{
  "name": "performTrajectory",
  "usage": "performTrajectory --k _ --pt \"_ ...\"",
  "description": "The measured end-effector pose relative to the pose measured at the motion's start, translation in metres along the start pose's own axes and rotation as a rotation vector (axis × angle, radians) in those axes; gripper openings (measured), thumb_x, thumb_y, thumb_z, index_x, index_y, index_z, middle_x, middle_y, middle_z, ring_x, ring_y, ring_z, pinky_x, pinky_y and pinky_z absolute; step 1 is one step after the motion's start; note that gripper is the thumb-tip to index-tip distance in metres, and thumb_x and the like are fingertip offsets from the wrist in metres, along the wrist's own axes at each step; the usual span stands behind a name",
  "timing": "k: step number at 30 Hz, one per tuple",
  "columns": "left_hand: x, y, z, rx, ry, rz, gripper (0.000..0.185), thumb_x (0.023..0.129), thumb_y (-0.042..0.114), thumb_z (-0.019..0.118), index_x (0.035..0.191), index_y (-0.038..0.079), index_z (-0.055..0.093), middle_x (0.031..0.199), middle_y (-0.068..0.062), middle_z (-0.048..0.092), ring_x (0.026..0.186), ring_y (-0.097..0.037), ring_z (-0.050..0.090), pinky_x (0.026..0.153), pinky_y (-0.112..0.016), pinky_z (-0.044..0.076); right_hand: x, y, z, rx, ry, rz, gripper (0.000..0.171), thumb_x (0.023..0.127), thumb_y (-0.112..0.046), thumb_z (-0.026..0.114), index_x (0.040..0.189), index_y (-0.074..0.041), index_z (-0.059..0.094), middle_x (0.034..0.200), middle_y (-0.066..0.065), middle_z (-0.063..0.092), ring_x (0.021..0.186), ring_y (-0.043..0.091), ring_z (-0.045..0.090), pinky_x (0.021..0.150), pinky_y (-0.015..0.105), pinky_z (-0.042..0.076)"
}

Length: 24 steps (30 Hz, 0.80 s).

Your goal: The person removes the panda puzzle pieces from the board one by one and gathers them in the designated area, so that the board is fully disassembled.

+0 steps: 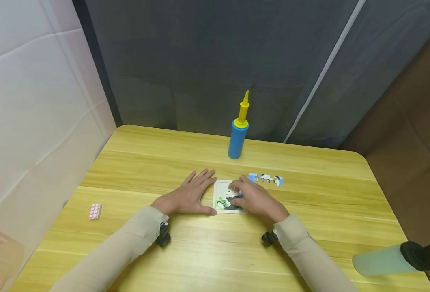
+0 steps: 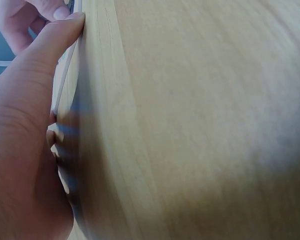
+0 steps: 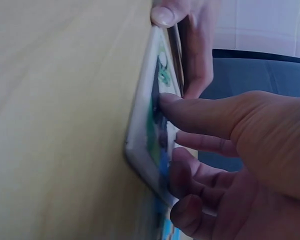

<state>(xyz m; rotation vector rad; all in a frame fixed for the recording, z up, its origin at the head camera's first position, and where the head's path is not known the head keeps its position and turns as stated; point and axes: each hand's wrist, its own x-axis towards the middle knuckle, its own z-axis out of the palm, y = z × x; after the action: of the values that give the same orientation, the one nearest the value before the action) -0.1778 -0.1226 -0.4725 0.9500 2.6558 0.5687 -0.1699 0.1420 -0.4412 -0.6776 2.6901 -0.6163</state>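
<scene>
Both palms down | left hand point(image 1: 189, 196) flat beside puzzle tray point(image 1: 220, 190) | right hand point(image 1: 253, 198) fingertips on it

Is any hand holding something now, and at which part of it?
Nothing is lifted. The left hand lies flat, its thumb against the left edge of the puzzle tray; the right hand presses its fingertips on the pieces inside it.

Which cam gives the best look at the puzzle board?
Head view: the puzzle board lies flat on the table, seen from above, between the left hand and right hand. Right wrist view shows it edge-on and blurred, fingertips pressing it. Left wrist view shows only a sliver of its edge by the thumb.
</scene>
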Motion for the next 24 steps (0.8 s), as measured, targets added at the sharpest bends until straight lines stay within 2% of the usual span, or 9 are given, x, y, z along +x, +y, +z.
performTrajectory --k 5,13,24 --pt "0.0 0.0 -0.001 -0.004 -0.005 -0.003 0.11 0.089 0.071 0.07 0.169 0.008 0.028 0.182 -0.011 0.008 0.17 -0.035 0.005 0.138 -0.062 0.002 0.008 -0.003 -0.007 -0.013 -0.05 0.005 0.039 0.096 -0.025 0.082 0.13 -0.011 0.069 0.117 0.006 0.064 0.102 0.02 0.065 0.084 0.038 0.058" --pt "0.0 0.0 -0.001 -0.009 -0.008 -0.004 0.11 0.089 0.07 0.07 0.169 0.008 0.028 0.182 -0.011 0.008 0.17 -0.035 0.005 0.138 -0.061 0.002 0.018 -0.004 -0.014 0.016 -0.141 0.022 0.037 0.095 -0.022 0.083 0.126 -0.011 0.065 0.116 0.007 0.062 0.099 0.02 0.06 0.088 0.039 0.056" --pt "0.0 -0.001 0.0 -0.004 -0.003 0.001 0.11 0.088 0.071 0.07 0.168 0.008 0.028 0.182 -0.011 0.009 0.17 -0.035 0.005 0.138 -0.062 0.002 0.016 -0.002 -0.011 0.033 -0.117 0.02 0.036 0.094 -0.021 0.084 0.12 -0.013 0.062 0.112 0.004 0.058 0.092 0.018 0.056 0.078 0.032 0.05"
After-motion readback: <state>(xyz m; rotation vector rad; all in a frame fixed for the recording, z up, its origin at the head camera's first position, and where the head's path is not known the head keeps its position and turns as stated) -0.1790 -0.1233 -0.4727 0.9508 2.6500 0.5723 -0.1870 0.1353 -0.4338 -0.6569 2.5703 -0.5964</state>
